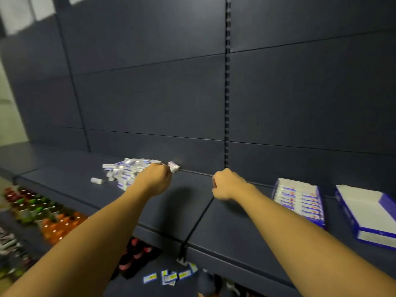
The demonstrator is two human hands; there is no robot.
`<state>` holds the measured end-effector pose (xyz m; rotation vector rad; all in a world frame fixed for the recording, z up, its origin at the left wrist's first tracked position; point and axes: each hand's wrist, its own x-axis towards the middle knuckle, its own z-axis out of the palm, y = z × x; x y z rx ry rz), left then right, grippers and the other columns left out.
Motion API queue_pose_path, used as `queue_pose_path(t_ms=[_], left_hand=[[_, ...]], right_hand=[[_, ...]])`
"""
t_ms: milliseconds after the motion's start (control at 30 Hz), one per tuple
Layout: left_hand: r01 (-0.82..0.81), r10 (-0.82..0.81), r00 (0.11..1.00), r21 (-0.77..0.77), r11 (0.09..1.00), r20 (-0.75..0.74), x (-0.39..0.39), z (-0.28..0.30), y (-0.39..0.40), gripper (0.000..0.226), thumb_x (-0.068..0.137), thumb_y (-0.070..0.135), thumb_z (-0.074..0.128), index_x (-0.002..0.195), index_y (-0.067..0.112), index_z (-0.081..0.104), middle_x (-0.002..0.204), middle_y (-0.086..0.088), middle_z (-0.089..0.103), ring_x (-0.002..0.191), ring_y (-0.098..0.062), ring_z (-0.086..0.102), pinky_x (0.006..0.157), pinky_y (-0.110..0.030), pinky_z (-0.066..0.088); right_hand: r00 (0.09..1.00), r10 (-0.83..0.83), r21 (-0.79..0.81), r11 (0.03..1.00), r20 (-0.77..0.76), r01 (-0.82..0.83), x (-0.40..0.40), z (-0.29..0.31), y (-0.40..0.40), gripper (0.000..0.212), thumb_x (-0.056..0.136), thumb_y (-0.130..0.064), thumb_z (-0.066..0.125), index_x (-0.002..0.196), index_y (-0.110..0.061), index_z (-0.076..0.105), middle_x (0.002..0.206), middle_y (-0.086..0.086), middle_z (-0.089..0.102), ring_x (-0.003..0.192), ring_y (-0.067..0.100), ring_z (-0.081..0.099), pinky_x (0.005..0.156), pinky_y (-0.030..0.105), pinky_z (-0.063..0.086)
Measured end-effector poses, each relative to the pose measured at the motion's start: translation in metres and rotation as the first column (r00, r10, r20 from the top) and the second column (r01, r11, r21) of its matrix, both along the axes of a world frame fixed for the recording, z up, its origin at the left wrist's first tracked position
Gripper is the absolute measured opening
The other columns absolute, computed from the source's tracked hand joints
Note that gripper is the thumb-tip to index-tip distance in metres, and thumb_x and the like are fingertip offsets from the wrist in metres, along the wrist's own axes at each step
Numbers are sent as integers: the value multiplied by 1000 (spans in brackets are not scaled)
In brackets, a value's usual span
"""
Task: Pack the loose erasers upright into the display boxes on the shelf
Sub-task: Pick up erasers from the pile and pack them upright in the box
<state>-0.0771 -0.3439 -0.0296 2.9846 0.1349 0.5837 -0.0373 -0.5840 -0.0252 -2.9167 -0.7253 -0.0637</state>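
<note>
Erasers [126, 171], white with blue sleeves, lie heaped at the back of the shelf [188, 202]; my left hand [155, 181] pinches one [174, 166], my right hand [227, 185] is curled, empty.

Shelf [192, 211] and back panel [150, 93]: dark slate grey. Loose erasers [126, 170], far left: white, blue-banded sleeves. Display boxes [299, 200], right: blue and white. Bottles [53, 224], lower left: red, green, orange.
</note>
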Motion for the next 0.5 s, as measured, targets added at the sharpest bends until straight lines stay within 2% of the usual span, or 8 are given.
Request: queue_pose_path(t_ms=[100,233,300,400,433,500], left_hand=[[-80,81,995,23,997,-59,-27,-1,44,31,100,27,41,95,7,64,110,-14,64,99,-35,59,75,-37,45],[-129,132,985,28,991,-110,-56,1,102,25,95,23,42,90,9,62,108,-11,64,95,-32,59,76,-38,51],[-151,151,980,6,988,-131,-66,2,130,27,96,24,41,95,8,63,105,-9,63,92,-30,59,77,-39,53],[-159,157,977,-5,987,-147,-75,4,172,26,98,27,41,97,13,62,102,-5,58,89,-27,58,77,-37,52],[-161,159,976,-1,987,-148,-77,5,185,25,99,28,41,98,14,62,100,-4,57,89,-26,58,77,-36,53],[-161,160,978,-1,987,-137,-80,9,212,24,98,28,43,98,14,64,98,-4,59,87,-25,60,77,-38,56]], right_hand=[[1000,19,-36,999,6,-18,-12,-2,40,17,90,-16,56,102,-6,64,92,9,56,73,25,54,58,29,42],[1000,16,-53,998,15,-16,-30,-2,94,4,90,-15,55,89,-11,54,86,9,53,72,24,54,54,28,36],[1000,-5,-37,999,1,5,-39,-3,123,13,92,-17,54,83,-13,46,82,4,47,68,21,48,53,30,34],[999,-36,-23,999,10,36,-51,0,165,11,92,-19,53,85,-13,48,94,6,51,85,27,54,67,32,40],[999,-45,-15,999,23,45,-56,2,178,7,92,-19,53,93,-13,52,103,8,54,93,29,56,71,32,40],[997,-66,0,998,46,66,-61,5,203,17,91,-20,53,106,-13,57,118,11,59,103,31,59,74,31,41]])
